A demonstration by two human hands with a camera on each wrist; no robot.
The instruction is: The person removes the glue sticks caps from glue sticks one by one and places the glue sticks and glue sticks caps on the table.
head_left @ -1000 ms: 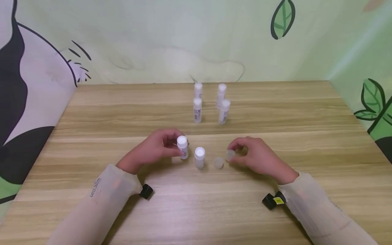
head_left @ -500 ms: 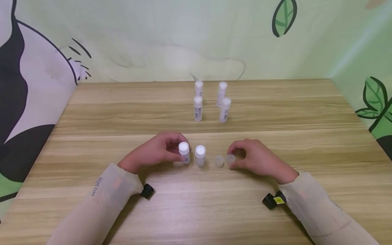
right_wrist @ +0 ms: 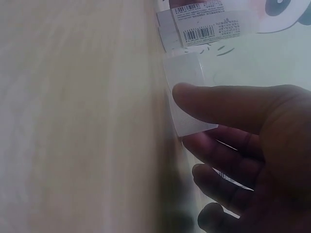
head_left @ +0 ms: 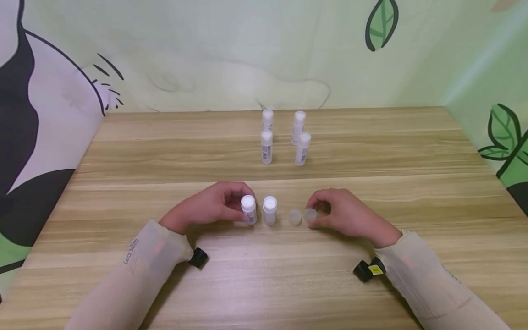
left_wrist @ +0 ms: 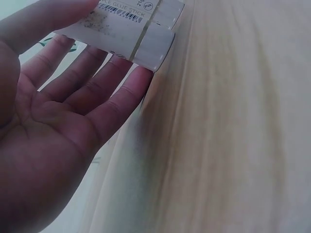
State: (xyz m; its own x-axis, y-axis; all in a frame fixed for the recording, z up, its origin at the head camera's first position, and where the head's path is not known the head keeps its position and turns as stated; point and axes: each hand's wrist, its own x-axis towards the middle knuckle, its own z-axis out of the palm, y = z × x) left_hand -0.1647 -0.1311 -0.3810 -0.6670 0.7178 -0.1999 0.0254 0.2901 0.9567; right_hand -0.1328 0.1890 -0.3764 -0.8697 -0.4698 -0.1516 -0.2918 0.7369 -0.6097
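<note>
In the head view, my left hand grips an uncapped white glue stick between thumb and fingers. The stick stands upright on the table, with a second uncapped glue stick just to its right. "Glue stick" is printed on a label in the left wrist view, where the held glue stick lies across my fingers. Farther right, my right hand pinches a translucent cap. Another cap sits on the wood close to its left. The right wrist view has my thumb against the held cap.
Several capped glue sticks stand upright farther back, among them a front left one and a front right one. The wood-grain table meets a green wall painted with leaves and a panda-like figure.
My left hand has brought its glue stick down and slightly right, level with the second stick. My right hand has drawn the cap slightly toward me, level with the other cap.
</note>
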